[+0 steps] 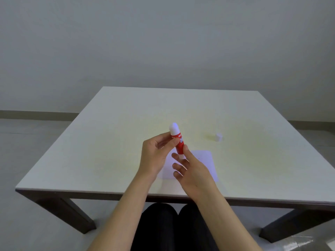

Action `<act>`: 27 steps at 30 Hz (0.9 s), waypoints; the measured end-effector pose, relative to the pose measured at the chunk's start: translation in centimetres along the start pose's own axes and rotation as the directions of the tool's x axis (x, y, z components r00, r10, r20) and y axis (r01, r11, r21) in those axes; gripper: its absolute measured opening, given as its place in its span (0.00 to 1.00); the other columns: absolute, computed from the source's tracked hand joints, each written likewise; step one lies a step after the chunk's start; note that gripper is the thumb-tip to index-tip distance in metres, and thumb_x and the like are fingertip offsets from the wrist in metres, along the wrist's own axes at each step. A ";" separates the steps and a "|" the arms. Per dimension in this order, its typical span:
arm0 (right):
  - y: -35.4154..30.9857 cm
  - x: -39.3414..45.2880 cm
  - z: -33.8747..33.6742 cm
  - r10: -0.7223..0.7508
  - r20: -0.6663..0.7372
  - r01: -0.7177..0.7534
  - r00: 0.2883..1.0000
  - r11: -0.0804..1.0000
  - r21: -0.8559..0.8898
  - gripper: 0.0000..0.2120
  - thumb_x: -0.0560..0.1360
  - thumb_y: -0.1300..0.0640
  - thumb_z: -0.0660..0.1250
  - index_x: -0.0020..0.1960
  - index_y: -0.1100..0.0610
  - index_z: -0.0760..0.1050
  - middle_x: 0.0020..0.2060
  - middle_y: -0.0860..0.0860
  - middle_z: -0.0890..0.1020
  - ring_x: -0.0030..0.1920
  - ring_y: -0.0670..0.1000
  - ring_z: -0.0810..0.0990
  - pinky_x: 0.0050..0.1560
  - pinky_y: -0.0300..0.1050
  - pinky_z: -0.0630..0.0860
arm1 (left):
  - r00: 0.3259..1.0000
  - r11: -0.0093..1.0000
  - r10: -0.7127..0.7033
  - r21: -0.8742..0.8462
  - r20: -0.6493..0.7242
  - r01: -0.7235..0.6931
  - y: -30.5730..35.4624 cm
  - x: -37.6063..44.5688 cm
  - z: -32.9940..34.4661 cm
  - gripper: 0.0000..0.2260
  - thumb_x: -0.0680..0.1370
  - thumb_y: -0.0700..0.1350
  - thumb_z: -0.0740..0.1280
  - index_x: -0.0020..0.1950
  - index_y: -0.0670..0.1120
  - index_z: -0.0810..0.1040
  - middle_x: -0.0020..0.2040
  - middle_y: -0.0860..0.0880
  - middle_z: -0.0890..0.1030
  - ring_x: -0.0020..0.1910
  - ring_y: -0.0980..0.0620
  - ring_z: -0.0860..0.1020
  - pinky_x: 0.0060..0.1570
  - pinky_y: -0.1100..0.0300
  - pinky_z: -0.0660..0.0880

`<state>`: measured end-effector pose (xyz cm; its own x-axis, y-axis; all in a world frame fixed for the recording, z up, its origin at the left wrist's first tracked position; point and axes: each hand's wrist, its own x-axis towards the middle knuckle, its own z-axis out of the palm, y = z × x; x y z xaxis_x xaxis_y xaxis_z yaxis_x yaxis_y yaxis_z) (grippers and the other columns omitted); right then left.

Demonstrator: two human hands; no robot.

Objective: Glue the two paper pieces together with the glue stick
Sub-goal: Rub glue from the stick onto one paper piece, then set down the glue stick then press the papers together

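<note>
Both hands hold the red glue stick (179,142) up above the middle of the desk (108,142). The left hand (155,156) pinches its body; the right hand (192,169) pinches its bottom. Its cap (218,137) stands apart. Twist slowly, then rub glue on the paper (204,162) underneath.
</note>
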<state>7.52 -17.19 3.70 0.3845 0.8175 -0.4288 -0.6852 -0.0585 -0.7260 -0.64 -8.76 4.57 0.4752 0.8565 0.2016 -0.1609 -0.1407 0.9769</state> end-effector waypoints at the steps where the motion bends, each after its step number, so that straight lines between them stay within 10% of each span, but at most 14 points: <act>1: -0.2 -0.2 -0.3 -0.033 -0.007 0.033 0.999 0.997 -0.065 0.10 0.75 0.49 0.66 0.49 0.55 0.80 0.43 0.51 0.82 0.31 0.48 0.77 0.38 0.42 0.71 | 1.000 0.999 0.022 0.025 0.001 -0.022 0.3 0.3 -0.3 0.06 0.73 0.43 0.71 0.40 0.54 0.86 0.40 0.56 0.87 0.44 0.62 0.83 0.43 0.76 0.72; 9: -0.3 -1.9 -2.4 -0.148 -0.055 0.135 0.987 0.973 -0.188 0.07 0.75 0.59 0.66 0.53 0.54 0.78 0.42 0.50 0.81 0.32 0.50 0.77 0.36 0.42 0.71 | 0.940 0.874 0.125 0.484 -0.319 0.048 -0.2 6.9 -4.6 0.03 0.71 0.48 0.71 0.40 0.50 0.81 0.28 0.57 0.82 0.40 0.62 0.81 0.40 0.69 0.70; 27: 0.7 -2.7 -2.8 -0.200 0.064 0.209 0.978 0.905 -0.370 0.07 0.74 0.64 0.67 0.47 0.55 0.81 0.41 0.52 0.78 0.30 0.48 0.74 0.34 0.39 0.72 | 0.924 0.825 0.087 0.547 -0.371 0.142 -4.4 8.2 -6.0 0.05 0.70 0.46 0.71 0.39 0.52 0.76 0.26 0.62 0.78 0.34 0.70 0.76 0.34 0.68 0.66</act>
<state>7.72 -21.01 2.79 0.4735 0.8474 -0.2401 -0.3110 -0.0941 -0.9457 -1.19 1.84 1.49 0.1038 0.9638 0.2454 0.4083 -0.2663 0.8731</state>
